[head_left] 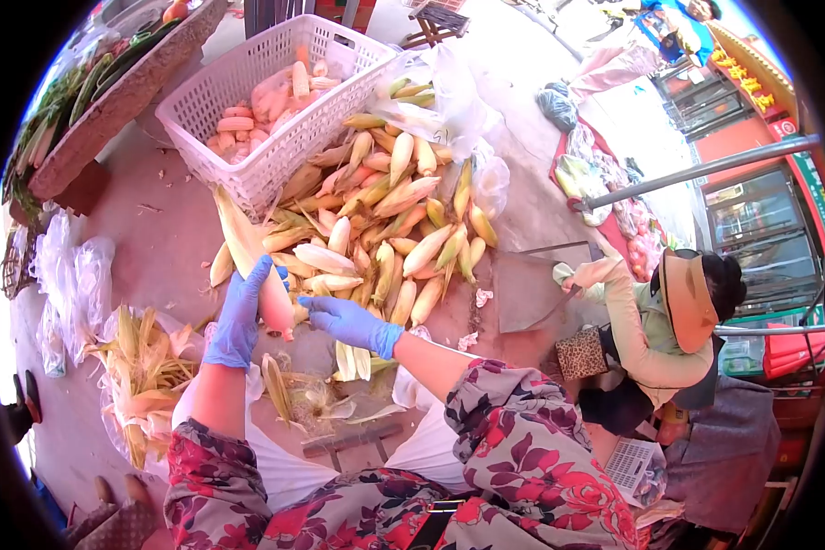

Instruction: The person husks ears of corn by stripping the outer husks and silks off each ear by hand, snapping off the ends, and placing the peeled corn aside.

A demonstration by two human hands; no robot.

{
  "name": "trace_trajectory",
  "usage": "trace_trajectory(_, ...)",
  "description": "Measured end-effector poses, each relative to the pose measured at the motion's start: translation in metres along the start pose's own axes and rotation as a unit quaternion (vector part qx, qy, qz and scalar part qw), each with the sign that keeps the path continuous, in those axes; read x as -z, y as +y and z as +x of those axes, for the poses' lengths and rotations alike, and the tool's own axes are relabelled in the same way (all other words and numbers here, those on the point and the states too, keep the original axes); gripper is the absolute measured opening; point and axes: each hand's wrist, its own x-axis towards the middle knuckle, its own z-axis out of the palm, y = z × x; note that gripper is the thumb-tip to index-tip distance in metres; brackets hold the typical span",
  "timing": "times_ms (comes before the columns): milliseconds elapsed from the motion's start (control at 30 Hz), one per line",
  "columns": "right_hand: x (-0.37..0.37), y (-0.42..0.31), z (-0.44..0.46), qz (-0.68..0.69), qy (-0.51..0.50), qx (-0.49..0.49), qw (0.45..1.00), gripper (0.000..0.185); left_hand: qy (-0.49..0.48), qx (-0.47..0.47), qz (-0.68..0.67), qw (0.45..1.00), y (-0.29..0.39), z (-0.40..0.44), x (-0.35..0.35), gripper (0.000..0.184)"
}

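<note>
My left hand [236, 316], in a blue glove, is wrapped round an ear of corn [247, 240] in pale husk. The ear is tilted, its tip pointing up and left and its stem end low. Just right of that stem end is my right hand [350, 323], also blue-gloved, with its fingers stretched out toward the ear and nothing visible in them. Beyond both hands lies a heap of corn ears [403, 215], most in thin pale husks. Stripped husks and silk [307, 390] lie on the ground below my hands.
A white plastic crate [275, 110] of peeled corn stands behind the heap. To the left is a bag of husks [142, 376]. A person in a visor [678, 312] sits at the right, by a metal dustpan [536, 289]. Vegetables lie on a stone ledge [110, 105].
</note>
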Motion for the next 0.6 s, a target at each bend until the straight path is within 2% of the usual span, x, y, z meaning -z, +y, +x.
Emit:
trace_trajectory(33, 0.004, -0.050, -0.015, 0.201, 0.018, -0.109, 0.973, 0.058, 0.010, -0.028, 0.023, 0.999, -0.006, -0.001, -0.004, 0.057)
trace_trajectory(67, 0.002, -0.052, -0.013, 0.201, 0.009, -0.100, 0.974, 0.054, 0.009, -0.013, 0.033, 0.999, -0.013, -0.007, -0.011, 0.056)
trace_trajectory(133, -0.007, -0.051, -0.012, 0.204, -0.008, -0.080, 0.976, 0.049, -0.092, 0.007, 0.032, 0.995, -0.022, -0.013, -0.019, 0.059)
trace_trajectory(167, -0.007, -0.046, -0.010, 0.211, 0.021, -0.099, 0.972, 0.046, -0.116, -0.019, 0.062, 0.991, -0.027, -0.012, -0.021, 0.060)
trace_trajectory(233, 0.013, -0.040, 0.002, 0.385, 0.036, -0.136, 0.912, 0.045, -0.153, -0.074, 0.121, 0.978, -0.030, -0.013, -0.017, 0.058)
trace_trajectory(267, 0.030, -0.037, 0.009, 0.467, 0.045, -0.157, 0.869, 0.044, -0.153, -0.070, 0.146, 0.975, -0.022, -0.017, -0.015, 0.057)
trace_trajectory(333, 0.077, -0.026, 0.038, 0.487, 0.043, -0.144, 0.860, 0.042, -0.147, -0.071, 0.195, 0.967, 0.015, -0.027, -0.020, 0.055)
trace_trajectory(367, 0.102, -0.025, 0.054, 0.480, 0.051, -0.113, 0.869, 0.043, -0.101, -0.034, 0.137, 0.985, 0.021, -0.029, -0.021, 0.048)
trace_trajectory(400, 0.131, -0.027, 0.072, 0.472, 0.060, -0.080, 0.876, 0.043, -0.085, -0.038, 0.146, 0.985, 0.019, -0.024, -0.016, 0.045)
trace_trajectory(467, 0.187, -0.046, 0.107, 0.492, 0.128, -0.094, 0.856, 0.035, -0.058, -0.040, 0.168, 0.983, 0.015, -0.017, -0.005, 0.040)
trace_trajectory(500, 0.218, -0.052, 0.123, 0.491, 0.157, -0.070, 0.854, 0.033, -0.031, -0.080, 0.208, 0.974, 0.011, -0.013, -0.002, 0.035)
trace_trajectory(533, 0.254, -0.053, 0.141, 0.503, 0.147, -0.046, 0.850, 0.034, -0.029, -0.098, 0.234, 0.967, 0.011, -0.008, 0.000, 0.035)
trace_trajectory(600, 0.313, -0.060, 0.168, 0.498, 0.161, 0.039, 0.851, 0.051, -0.028, -0.129, 0.286, 0.949, 0.011, -0.001, 0.001, 0.035)
